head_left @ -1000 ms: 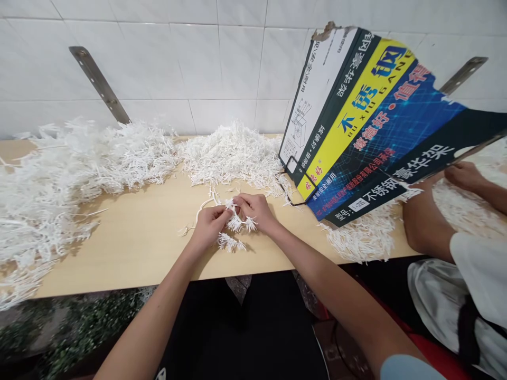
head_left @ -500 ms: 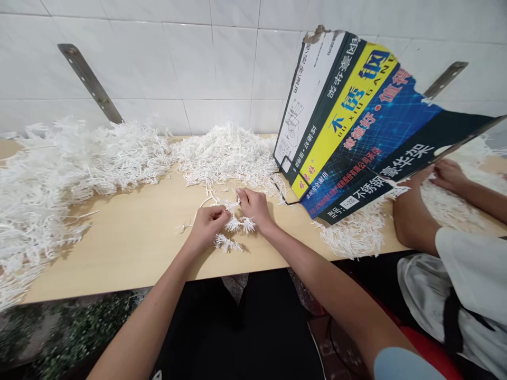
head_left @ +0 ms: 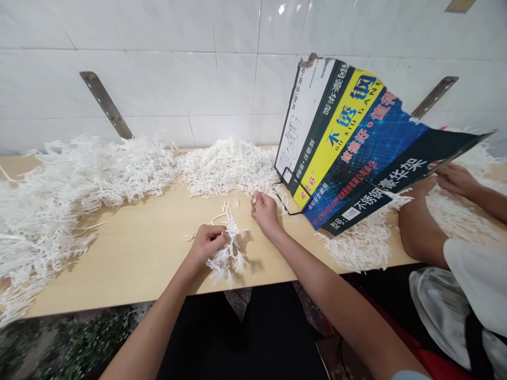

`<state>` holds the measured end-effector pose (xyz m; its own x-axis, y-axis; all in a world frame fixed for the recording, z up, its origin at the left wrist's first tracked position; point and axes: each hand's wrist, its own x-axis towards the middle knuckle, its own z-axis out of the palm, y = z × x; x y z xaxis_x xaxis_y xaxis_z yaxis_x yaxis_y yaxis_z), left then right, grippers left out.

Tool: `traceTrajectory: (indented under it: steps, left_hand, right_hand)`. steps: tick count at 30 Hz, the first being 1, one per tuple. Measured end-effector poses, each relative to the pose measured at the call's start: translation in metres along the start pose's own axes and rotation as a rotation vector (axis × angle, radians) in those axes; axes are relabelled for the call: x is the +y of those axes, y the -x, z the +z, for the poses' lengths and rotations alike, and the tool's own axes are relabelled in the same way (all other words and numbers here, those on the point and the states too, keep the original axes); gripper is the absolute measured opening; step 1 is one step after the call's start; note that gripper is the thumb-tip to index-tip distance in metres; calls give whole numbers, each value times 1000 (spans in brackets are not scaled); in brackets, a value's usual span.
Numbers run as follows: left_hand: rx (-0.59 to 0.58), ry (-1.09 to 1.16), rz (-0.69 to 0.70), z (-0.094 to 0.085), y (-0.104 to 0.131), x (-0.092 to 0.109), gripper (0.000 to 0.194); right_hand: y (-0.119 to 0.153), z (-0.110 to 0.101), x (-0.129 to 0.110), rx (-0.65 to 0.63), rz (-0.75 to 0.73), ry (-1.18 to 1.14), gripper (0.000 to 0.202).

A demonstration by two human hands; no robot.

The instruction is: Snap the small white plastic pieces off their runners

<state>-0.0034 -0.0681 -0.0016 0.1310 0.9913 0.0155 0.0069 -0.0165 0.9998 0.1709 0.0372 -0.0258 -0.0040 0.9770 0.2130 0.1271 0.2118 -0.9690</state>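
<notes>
My left hand [head_left: 212, 243] is closed on a white branching sprig [head_left: 233, 248] with feathery tips, held above the wooden table [head_left: 142, 258]. To its right, my right hand [head_left: 264, 211] is pinched near the front of the middle white pile [head_left: 229, 166]; whatever is between its fingertips is too small to make out. A gap separates my right hand from the sprig. A thin white stem curves behind my left hand.
A large heap of white sprigs [head_left: 79, 184] covers the left side. A printed cardboard panel [head_left: 336, 148] stands at the right, with loose white pieces [head_left: 356, 245] below it. Beyond it are another person's hands [head_left: 455, 179]. Metal brackets [head_left: 106, 104] are fixed to the tiled wall.
My right hand has moved away from the sprig, toward the middle pile. The sprig in my left hand now hangs as one spread-out cluster. The head view has tilted upward slightly.
</notes>
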Motion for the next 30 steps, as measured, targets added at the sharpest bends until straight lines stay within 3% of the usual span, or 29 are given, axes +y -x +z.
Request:
traceTrajectory:
  steps: [3, 7, 16, 21, 26, 30]
  left_hand:
    - [82, -3, 24, 0, -6, -2, 39]
    - [108, -31, 27, 0, -12, 0, 40]
    - [139, -71, 16, 2, -10, 1, 37]
    - [235, 0, 32, 4, -13, 3, 12]
    - [192, 43, -15, 7, -11, 9, 42]
    - [185, -88, -19, 5, -15, 2, 35]
  right_hand:
    - [-3, 1, 2, -82, -36, -10, 43]
    - [-4, 4, 2, -155, 9, -107, 25]
    - [-2, -5, -7, -204, 85, -289, 30]
    - [5, -7, -17, -309, 80, -368, 29]
    - [12, -5, -24, -432, 42, -362, 27]
    - [13, -1, -20, -431, 9, -283, 18]
